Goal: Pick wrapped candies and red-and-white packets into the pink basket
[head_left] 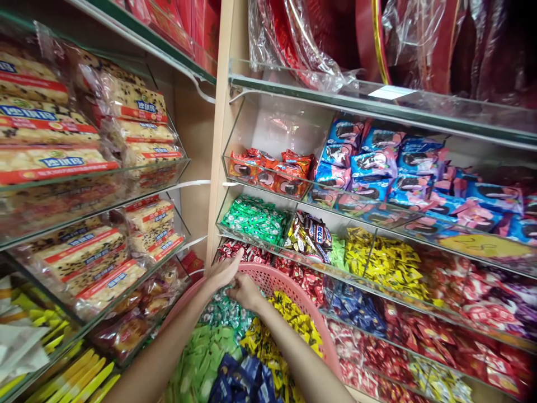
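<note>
A pink perforated plastic basket [331, 344] stands below my arms, filled with wrapped candies sorted by colour. My left hand [224, 272] is over the far rim, its fingers stretched out toward the shelf. Close beside it, my right hand [246, 291] has curled fingers above the teal-green candies [229, 313]; whether anything is in them is hidden. Light green candies [205, 358], dark blue candies [241, 380] and yellow candies [293, 322] also lie in the basket. Just beyond the hands, red-wrapped candies [255, 254] fill a low shelf bin.
Glass-fronted bins hold green candies [254, 219], chocolate bars [316, 235], yellow candies [386, 263] and blue snack packs [373, 162]. Packaged pastries [142, 123] fill the left shelves. A wooden post [220, 140] stands in the corner. Glass shelf edges [361, 103] jut out above.
</note>
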Demonstrator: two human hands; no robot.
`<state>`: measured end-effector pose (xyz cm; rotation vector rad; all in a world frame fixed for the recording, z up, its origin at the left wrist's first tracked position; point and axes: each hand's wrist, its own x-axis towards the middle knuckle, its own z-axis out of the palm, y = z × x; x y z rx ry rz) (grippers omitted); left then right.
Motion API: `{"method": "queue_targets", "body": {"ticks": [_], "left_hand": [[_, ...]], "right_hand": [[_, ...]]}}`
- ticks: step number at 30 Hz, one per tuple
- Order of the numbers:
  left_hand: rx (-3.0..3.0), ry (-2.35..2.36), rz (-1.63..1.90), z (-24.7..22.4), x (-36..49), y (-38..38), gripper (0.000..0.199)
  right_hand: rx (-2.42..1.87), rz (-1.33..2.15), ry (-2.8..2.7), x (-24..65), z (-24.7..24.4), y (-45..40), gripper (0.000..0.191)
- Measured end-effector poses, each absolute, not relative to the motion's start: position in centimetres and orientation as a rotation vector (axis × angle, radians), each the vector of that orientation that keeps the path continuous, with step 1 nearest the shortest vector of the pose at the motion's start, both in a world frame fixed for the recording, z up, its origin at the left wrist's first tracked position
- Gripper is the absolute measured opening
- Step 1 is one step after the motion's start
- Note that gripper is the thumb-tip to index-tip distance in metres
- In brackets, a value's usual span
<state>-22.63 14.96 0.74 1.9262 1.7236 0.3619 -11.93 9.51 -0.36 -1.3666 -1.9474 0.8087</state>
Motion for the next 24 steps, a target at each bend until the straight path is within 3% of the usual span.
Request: {"method": "queue_targets", "body": {"ticks": [5,16,24], "left_hand": [[1.919,1.733,0.371,0.4,-22.6,15.2,0.074],[1.892,1.732,0.391,0.5,-22.5,15.4,0.080],[1.920,1.723,0.391,1.1,-22.7,15.1,0.082]], "right_hand": [[-1.434,0.737,-2.008,-13.5,-0.9,9.5,0.007],[-1.432,0.564,-2.088,-15.2,-2.8,9.2,0.031],[-1.588,0.616,-2.094,-16.1,-3.0,8.9,0.022]]}}
